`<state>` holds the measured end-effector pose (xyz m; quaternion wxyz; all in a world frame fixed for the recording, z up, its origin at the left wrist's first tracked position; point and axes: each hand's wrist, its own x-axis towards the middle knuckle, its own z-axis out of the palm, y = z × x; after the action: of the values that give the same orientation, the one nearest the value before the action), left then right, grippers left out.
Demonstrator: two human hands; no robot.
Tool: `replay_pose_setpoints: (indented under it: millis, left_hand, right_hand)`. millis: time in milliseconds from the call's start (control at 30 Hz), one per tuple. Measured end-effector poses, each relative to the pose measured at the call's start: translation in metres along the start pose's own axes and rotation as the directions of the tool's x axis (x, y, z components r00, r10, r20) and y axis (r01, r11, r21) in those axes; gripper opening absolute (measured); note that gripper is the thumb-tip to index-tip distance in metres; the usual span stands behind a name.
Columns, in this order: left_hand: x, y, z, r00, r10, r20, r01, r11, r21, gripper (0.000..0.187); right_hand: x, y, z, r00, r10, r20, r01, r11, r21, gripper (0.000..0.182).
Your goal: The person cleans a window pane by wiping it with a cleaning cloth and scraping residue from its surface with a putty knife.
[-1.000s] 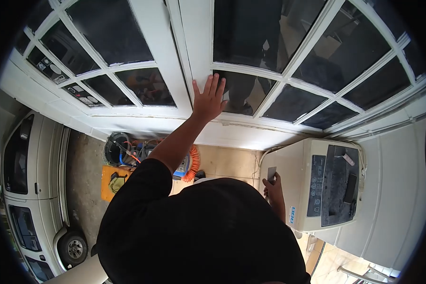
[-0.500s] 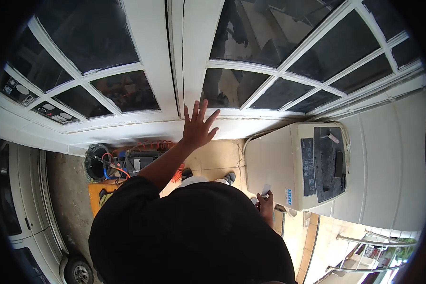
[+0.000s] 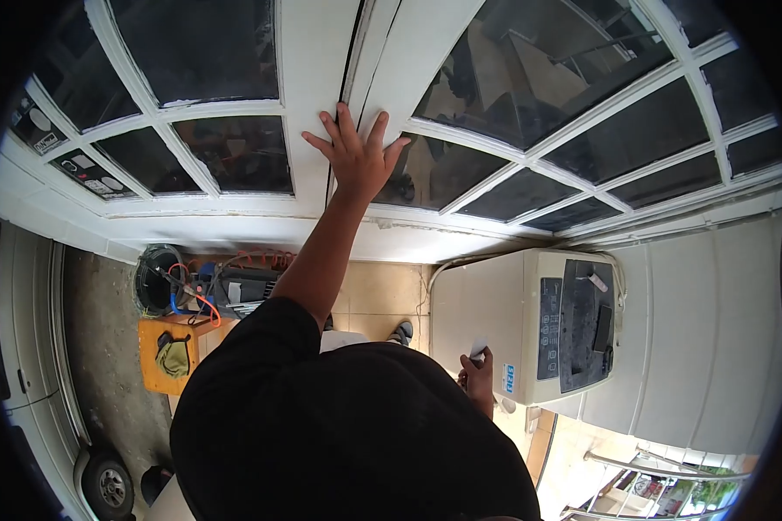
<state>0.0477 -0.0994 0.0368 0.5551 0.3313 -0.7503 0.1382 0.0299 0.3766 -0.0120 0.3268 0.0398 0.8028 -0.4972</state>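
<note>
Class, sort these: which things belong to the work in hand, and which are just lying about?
In hand:
left hand, spread at the white door frame
right hand, gripping a pale flat piece

Seemingly lying about:
dark bucket
green item on the orange box
dark slab on the washing machine

So an orange wooden bench [image 3: 154,372] at lower left had a crumpled green fabric thing [image 3: 173,357] on it; the boxy beige washer [image 3: 482,291], right of center, held a black rectangular slab [image 3: 602,328] and pinkish-white tube [image 3: 598,282].
</note>
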Motion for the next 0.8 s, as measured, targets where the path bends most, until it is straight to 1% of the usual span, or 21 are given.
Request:
replay_pose_setpoints:
  millis: [33,67,133,167,233,367,433,467,533,567,633,667,733,800]
  left_hand:
    - [-0.004,0.002,-0.005,0.996,-0.035,0.086,0.035,0.999,-0.007,0.082]
    - [-0.009,0.005,-0.01,0.996,-0.038,0.079,0.038,0.999,0.01,0.082]
    - [-0.015,0.012,-0.019,0.977,-0.143,0.159,0.16,0.982,-0.103,0.078]
    - [-0.013,0.013,-0.019,0.979,-0.144,0.145,0.158,0.983,-0.088,0.078]
    - [-0.004,0.018,-0.023,0.935,-0.316,0.16,0.341,0.925,-0.166,0.077]
    - [0.009,0.024,-0.019,0.93,-0.352,0.11,0.36,0.931,-0.066,0.075]
    - [0.005,0.024,-0.016,0.953,-0.281,0.108,0.275,0.959,0.068,0.064]
    - [0.002,0.025,-0.016,0.956,-0.274,0.105,0.267,0.961,0.073,0.064]
    - [-0.008,0.027,-0.018,0.942,-0.283,0.178,0.261,0.955,0.14,0.064]
    - [-0.017,0.027,-0.02,0.944,-0.279,0.178,0.255,0.956,0.144,0.064]
    - [-0.041,0.024,-0.025,0.923,-0.292,0.251,0.239,0.946,0.22,0.07]
    - [-0.058,0.024,-0.03,0.925,-0.285,0.25,0.232,0.947,0.221,0.07]
    - [-0.096,0.026,-0.043,0.868,-0.379,0.322,0.356,0.925,0.129,0.059]
    - [-0.135,0.027,-0.065,0.842,-0.291,0.454,0.388,0.912,-0.136,0.046]
  right_hand:
    - [0.004,-0.002,-0.001,1.0,-0.009,0.004,0.009,1.0,0.007,0.075]
    - [0.007,-0.005,-0.003,1.0,-0.019,0.009,0.019,1.0,0.015,0.075]
    - [0.01,-0.02,-0.005,0.999,-0.018,0.029,0.018,1.0,-0.017,0.076]
    - [0.015,-0.027,-0.006,0.999,-0.012,0.033,0.013,0.999,-0.042,0.076]
    - [0.035,-0.028,-0.015,0.996,-0.055,0.071,0.057,0.998,-0.035,0.076]
    - [0.072,-0.026,-0.036,0.983,-0.119,0.137,0.124,0.992,-0.029,0.077]
    - [0.08,-0.028,-0.042,0.984,-0.125,0.131,0.128,0.991,-0.021,0.076]
    - [0.084,-0.03,-0.044,0.984,-0.136,0.114,0.139,0.99,-0.017,0.074]
    - [0.085,-0.034,-0.051,0.984,-0.132,0.123,0.132,0.991,0.005,0.074]
    - [0.087,-0.033,-0.055,0.984,-0.128,0.125,0.128,0.992,0.008,0.074]
    - [0.092,-0.03,-0.063,0.983,-0.126,0.13,0.125,0.992,0.019,0.074]
    - [0.093,-0.027,-0.068,0.985,-0.122,0.118,0.119,0.992,0.028,0.074]
    - [0.097,-0.02,-0.077,0.987,-0.121,0.103,0.117,0.992,0.049,0.075]
    - [0.1,-0.01,-0.085,0.993,-0.092,0.076,0.082,0.989,0.127,0.074]
